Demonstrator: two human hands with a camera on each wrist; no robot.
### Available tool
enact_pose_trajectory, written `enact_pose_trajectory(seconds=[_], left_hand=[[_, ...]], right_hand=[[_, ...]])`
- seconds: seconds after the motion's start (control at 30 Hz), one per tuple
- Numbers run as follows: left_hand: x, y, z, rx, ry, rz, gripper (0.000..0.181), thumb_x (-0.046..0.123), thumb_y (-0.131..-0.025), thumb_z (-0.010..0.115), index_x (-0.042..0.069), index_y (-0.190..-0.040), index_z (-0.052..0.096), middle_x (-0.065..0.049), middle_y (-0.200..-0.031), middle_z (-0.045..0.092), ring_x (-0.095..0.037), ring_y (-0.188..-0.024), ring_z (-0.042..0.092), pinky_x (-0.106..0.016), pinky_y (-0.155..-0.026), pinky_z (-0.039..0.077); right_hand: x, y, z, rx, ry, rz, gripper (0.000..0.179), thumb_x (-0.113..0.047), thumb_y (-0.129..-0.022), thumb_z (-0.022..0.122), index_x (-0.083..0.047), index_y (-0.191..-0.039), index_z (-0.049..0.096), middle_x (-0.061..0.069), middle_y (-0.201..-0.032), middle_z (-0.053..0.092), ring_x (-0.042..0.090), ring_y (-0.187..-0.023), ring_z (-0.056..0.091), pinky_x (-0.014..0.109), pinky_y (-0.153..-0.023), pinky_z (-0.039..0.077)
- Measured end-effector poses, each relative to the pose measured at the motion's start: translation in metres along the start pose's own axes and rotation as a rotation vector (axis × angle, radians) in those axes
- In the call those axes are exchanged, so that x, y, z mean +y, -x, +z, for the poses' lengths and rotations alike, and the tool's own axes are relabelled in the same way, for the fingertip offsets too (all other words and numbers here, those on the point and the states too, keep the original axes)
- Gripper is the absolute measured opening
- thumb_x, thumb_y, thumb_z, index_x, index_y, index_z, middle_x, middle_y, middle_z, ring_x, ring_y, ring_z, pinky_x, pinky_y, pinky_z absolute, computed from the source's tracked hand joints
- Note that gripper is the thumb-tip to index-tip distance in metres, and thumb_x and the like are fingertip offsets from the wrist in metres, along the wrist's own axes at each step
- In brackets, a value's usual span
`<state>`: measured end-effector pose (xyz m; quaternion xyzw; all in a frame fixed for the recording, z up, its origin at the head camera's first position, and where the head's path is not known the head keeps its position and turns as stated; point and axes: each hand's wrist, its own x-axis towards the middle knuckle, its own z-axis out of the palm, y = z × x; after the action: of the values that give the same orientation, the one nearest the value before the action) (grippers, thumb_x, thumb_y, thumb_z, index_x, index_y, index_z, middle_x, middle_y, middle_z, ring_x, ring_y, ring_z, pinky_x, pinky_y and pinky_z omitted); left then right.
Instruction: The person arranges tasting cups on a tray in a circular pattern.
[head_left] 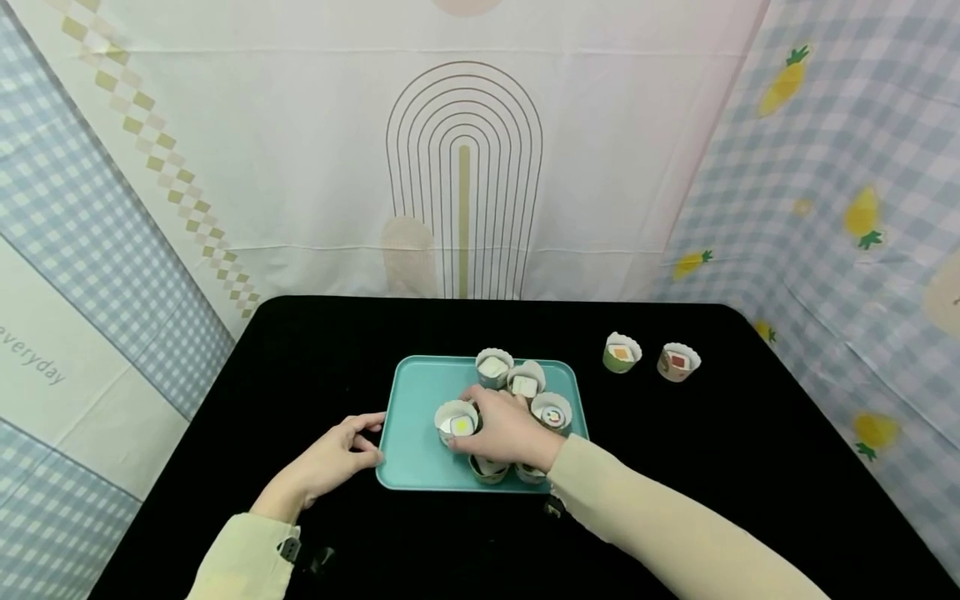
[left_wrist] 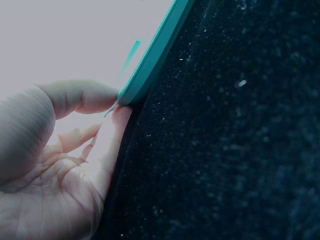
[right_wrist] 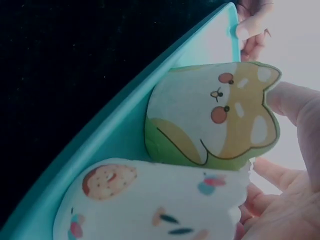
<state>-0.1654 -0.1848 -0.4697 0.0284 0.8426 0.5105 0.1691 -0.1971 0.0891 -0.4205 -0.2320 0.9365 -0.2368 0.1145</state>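
Note:
A turquoise tray (head_left: 412, 383) holds several scalloped paper baking cups, each with a small piece inside. My right hand (head_left: 506, 425) reaches over them and grips a paper cup (head_left: 447, 413) with a yellow-green-marked piece, thumb in front and index finger behind. In the right wrist view, a dog-face cup (right_wrist: 200, 120) and a white patterned cup (right_wrist: 150, 200) stand below the hand and hide the gripped one. My left hand (head_left: 330, 458) rests at the tray's left edge, thumb and index finger spread along it and touching the rim (left_wrist: 150, 65).
Two more paper cups, one green with an orange piece (head_left: 621, 354) and one with a dark red piece (head_left: 678, 362), stand on the black table (head_left: 315, 342) right of the tray. Patterned cloths (head_left: 300, 125) hang behind and at both sides.

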Motion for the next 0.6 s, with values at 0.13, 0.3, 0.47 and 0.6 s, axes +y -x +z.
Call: enact_pose_trajectory(seconds=[0.13, 0.3, 0.47, 0.6], left_hand=[[0.0010, -0.0002, 0.0010, -0.003, -0.005, 0.007, 0.059, 0.017, -0.078, 0.067, 0.026, -0.131, 0.043, 0.002, -0.121, 0.040, -0.016, -0.085, 0.054, -0.039, -0.081, 0.041], [0.0018, 0.0007, 0.0013, 0.005, -0.001, -0.002, 0.059, 0.017, -0.077, 0.067, 0.026, -0.131, 0.043, 0.002, -0.121, 0.040, -0.016, -0.085, 0.055, -0.039, -0.081, 0.041], [0.0016, 0.0011, 0.0019, 0.008, -0.002, -0.004, 0.059, 0.017, -0.077, 0.067, 0.025, -0.131, 0.044, 0.002, -0.121, 0.040, -0.016, -0.085, 0.055, -0.039, -0.081, 0.041], [0.0013, 0.0007, 0.0026, 0.014, -0.003, -0.005, 0.059, 0.016, -0.077, 0.067, 0.025, -0.130, 0.044, 0.001, -0.121, 0.041, -0.016, -0.084, 0.055, -0.039, -0.081, 0.041]], right_hand=[[0.0011, 0.0018, -0.0013, -0.004, -0.014, -0.013, 0.065, -0.056, -0.074, 0.062, -0.023, -0.128, 0.046, -0.002, -0.105, 0.055, 0.014, -0.091, 0.049, 0.041, -0.079, 0.028], [0.0009, 0.0039, -0.0017, -0.020, -0.018, -0.032, 0.062, -0.056, -0.073, 0.062, -0.025, -0.125, 0.048, -0.005, -0.103, 0.055, 0.015, -0.092, 0.050, 0.042, -0.079, 0.025], [-0.0003, 0.0073, -0.0005, -0.030, -0.033, -0.034, 0.059, -0.055, -0.073, 0.064, -0.027, -0.122, 0.049, -0.006, -0.100, 0.055, 0.013, -0.087, 0.048, 0.042, -0.077, 0.022], [-0.0007, 0.0103, -0.0007, -0.041, -0.040, -0.040, 0.058, -0.056, -0.073, 0.063, -0.028, -0.121, 0.050, -0.005, -0.098, 0.055, 0.011, -0.082, 0.046, 0.042, -0.075, 0.022]])
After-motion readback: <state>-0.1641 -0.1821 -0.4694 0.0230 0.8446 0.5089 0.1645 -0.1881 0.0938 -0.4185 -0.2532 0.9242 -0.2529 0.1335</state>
